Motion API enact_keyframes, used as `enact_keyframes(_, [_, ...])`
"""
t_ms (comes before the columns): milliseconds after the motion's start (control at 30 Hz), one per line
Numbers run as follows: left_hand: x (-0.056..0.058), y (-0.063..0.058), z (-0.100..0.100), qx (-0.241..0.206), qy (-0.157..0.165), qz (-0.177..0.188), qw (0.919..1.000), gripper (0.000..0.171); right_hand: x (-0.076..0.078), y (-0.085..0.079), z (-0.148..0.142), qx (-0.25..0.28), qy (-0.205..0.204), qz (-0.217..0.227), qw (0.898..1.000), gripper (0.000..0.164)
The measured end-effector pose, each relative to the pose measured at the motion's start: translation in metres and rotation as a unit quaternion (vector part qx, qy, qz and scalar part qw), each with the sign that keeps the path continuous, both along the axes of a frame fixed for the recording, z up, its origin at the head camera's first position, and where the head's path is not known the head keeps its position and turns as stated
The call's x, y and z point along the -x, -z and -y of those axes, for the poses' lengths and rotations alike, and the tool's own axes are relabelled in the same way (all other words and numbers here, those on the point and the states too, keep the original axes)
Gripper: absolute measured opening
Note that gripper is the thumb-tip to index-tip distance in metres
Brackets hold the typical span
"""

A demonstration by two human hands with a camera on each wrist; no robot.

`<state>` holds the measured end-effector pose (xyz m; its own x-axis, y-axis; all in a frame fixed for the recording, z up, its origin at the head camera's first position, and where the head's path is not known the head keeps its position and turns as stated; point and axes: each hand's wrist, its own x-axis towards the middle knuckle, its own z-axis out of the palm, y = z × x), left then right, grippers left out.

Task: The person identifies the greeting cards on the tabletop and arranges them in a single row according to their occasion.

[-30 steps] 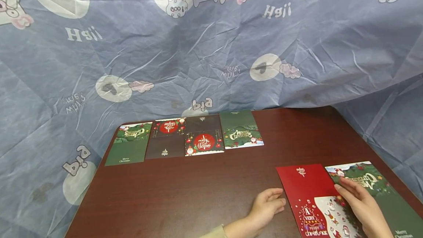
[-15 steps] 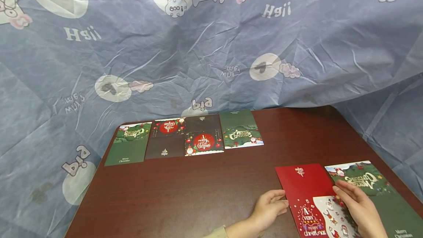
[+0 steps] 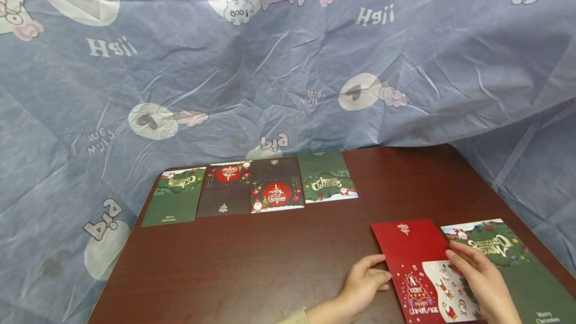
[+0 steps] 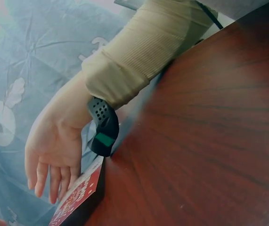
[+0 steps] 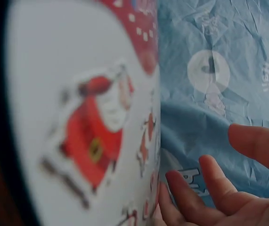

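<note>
A red Christmas card [image 3: 407,244], spread to full length with a tree and small festive figures, lies between both hands at the table's right front. My left hand [image 3: 362,281] has its relaxed fingertips right at the card's left edge. Over the right edge sits my right hand [image 3: 488,284], thumb and fingers loosely extended. The left wrist view has the left hand [image 4: 59,136] with straight fingers beside the card [image 4: 82,193]. Close to the right wrist camera, the card's white printed part [image 5: 40,94] stretches toward the right hand's slightly bent, separated fingers [image 5: 219,183].
A green Christmas card [image 3: 535,284] lies right of the red one, partly behind the right hand. Along the back left of the brown table [image 3: 247,264] runs a row of several cards, including a dark card [image 3: 225,199] and a green card [image 3: 326,164]. A blue patterned curtain [image 3: 252,79] hangs behind.
The red card has shifted slightly left and away from me, together with the right hand. My left hand, earlier just off the card's left edge, is now at it.
</note>
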<state>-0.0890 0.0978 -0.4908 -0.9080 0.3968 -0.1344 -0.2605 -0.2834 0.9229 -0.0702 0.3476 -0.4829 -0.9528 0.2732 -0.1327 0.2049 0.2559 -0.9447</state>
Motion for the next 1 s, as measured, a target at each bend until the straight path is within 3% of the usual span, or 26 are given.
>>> enact_keyframes(133, [0.005, 0.0, 0.001, 0.014, -0.01, -0.015, 0.9997, 0.041, 0.005, 0.002, 0.002, -0.064, -0.003, -0.006, 0.998, 0.045])
enact_keyframes(400, [0.018, -0.005, 0.004, 0.051, -0.036, -0.041, 0.9972, 0.041, 0.022, 0.018, -0.006, -0.089, -0.008, -0.066, 0.994, 0.046])
enact_keyframes(533, [0.026, -0.008, 0.005, 0.063, -0.044, -0.066, 0.9949, 0.041, 0.03, 0.016, -0.008, -0.086, -0.027, -0.094, 0.991, 0.047])
enact_keyframes(700, [0.038, -0.013, 0.007, 0.049, -0.056, -0.089, 0.9933, 0.041, 0.039, 0.003, -0.004, -0.108, -0.037, -0.083, 0.99, 0.051])
enact_keyframes(867, [0.053, -0.016, 0.006, 0.055, -0.087, -0.101, 0.9896, 0.038, 0.043, -0.022, 0.01, -0.123, 0.002, -0.057, 0.991, 0.054])
enact_keyframes(1000, [0.066, -0.018, 0.004, 0.053, -0.115, -0.111, 0.9857, 0.037, 0.045, -0.04, 0.021, -0.103, 0.02, -0.065, 0.992, 0.047])
